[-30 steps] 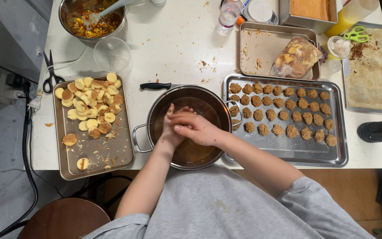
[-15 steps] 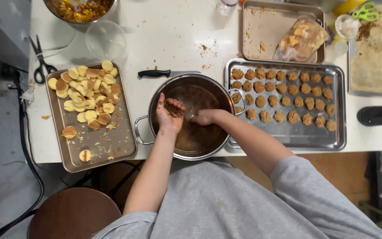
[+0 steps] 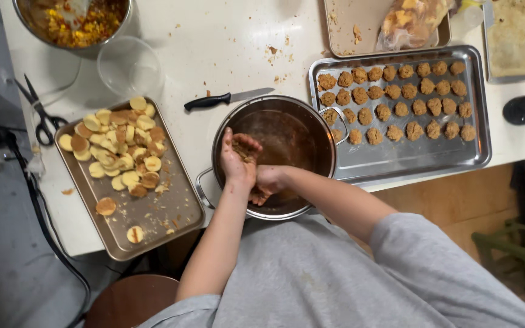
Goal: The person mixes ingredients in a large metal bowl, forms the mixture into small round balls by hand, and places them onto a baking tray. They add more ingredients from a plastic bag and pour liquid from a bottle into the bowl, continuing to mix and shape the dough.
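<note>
My left hand [image 3: 240, 159] sits over the near-left part of the round stainless-steel pot [image 3: 274, 155], palm up and fingers curled loosely around a small lump of brown crumbly mixture [image 3: 245, 149]. My right hand [image 3: 267, 182] lies just beside it at the pot's near rim, touching the left wrist; its fingers are turned under, so I cannot tell how far they are closed or whether they hold anything. The pot stands at the near edge of the white table [image 3: 226, 48], smeared brown inside. To its right, touching the pot's handle, lies a rectangular steel tray [image 3: 408, 161] carrying rows of small brown mixture balls [image 3: 396, 100]. To the left sits a darker baking tray [image 3: 171, 209] heaped with pale round banana slices [image 3: 116, 149]. A black-handled knife [image 3: 226, 98] lies just beyond the pot; black scissors [image 3: 41, 115] lie at the far left.
</note>
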